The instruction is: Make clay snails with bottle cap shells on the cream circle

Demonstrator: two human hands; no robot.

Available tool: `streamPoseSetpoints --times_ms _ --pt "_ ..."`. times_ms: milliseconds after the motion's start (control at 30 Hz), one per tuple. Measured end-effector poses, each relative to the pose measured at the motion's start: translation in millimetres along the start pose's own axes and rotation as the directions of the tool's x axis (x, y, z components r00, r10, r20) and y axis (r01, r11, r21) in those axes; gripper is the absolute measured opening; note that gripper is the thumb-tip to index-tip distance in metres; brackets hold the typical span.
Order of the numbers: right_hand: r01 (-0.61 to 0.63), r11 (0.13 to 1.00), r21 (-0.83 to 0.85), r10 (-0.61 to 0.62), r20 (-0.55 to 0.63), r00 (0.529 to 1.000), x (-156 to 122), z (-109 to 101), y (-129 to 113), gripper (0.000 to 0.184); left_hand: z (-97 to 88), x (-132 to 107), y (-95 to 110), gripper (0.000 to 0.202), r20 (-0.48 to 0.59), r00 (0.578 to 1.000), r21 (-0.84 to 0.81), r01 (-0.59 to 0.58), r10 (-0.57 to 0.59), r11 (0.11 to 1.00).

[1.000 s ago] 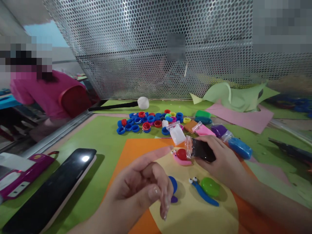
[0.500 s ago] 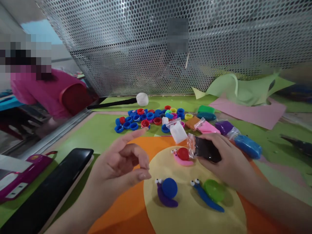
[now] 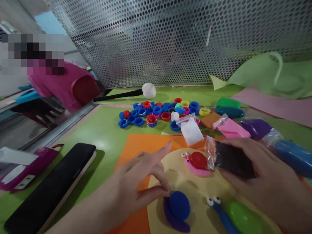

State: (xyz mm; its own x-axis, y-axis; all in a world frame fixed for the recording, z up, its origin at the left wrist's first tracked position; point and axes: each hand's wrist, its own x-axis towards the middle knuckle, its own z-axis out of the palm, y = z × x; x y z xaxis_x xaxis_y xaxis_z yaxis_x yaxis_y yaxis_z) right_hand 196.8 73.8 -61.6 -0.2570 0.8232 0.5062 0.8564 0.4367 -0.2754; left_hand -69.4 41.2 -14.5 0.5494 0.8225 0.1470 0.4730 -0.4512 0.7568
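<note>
My left hand (image 3: 143,177) is closed in a pinch, thumb against a finger, with the index finger stretched out above. The pinched fingertips are at the head of the purple clay snail (image 3: 176,225) and hide its eyes; whatever is between them is too small to make out. That snail carries a blue bottle cap (image 3: 179,205) as a shell. My right hand (image 3: 255,169) is wrapped round a plastic packet of black clay (image 3: 234,159), held over the yellow paper circle (image 3: 156,208). Beside the packet lies a pink snail (image 3: 198,171) with a red cap (image 3: 198,160). Below it rests a blue snail (image 3: 225,217) with a green cap (image 3: 243,216).
Several bottle caps (image 3: 157,110) spread behind the orange sheet (image 3: 129,149). Packets of white clay (image 3: 191,131), pink clay (image 3: 234,127) and blue clay (image 3: 296,156) lie around the right hand. A black case (image 3: 51,188) lies left; a person in pink (image 3: 60,81) sits beyond.
My left hand has come down and right to the purple snail's head, covering its eyes. The right hand still grips the black clay packet. The view has shifted closer.
</note>
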Motion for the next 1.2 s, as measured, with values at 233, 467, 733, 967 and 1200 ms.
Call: streamPoseSetpoints --times_ms 233,467,733,967,1200 --pt "-0.005 0.996 -0.092 0.005 -0.007 1.000 -3.0 -1.2 2.7 0.030 -4.0 -1.4 -1.1 0.048 0.158 0.986 0.095 0.046 -0.061 0.994" --pt "0.010 0.997 -0.070 -0.011 -0.021 1.000 -1.6 -3.3 1.5 0.031 0.0 3.4 -3.3 0.066 0.158 0.987 0.140 0.006 -0.029 0.990" --pt "-0.022 0.996 -0.089 0.020 -0.018 1.000 -1.5 -3.3 -0.5 0.031 1.5 5.4 -6.4 0.072 0.142 0.990 0.185 -0.042 0.016 0.982" --pt "-0.015 0.996 -0.087 0.015 0.002 1.000 -0.3 -4.9 -1.3 0.029 1.5 11.8 -0.1 0.064 0.127 0.991 0.230 -0.074 0.045 0.970" --pt "-0.029 0.990 -0.139 0.024 -0.037 0.999 -5.6 -1.1 3.6 0.032 0.1 11.1 3.0 0.053 0.143 0.988 0.249 -0.100 0.066 0.963"
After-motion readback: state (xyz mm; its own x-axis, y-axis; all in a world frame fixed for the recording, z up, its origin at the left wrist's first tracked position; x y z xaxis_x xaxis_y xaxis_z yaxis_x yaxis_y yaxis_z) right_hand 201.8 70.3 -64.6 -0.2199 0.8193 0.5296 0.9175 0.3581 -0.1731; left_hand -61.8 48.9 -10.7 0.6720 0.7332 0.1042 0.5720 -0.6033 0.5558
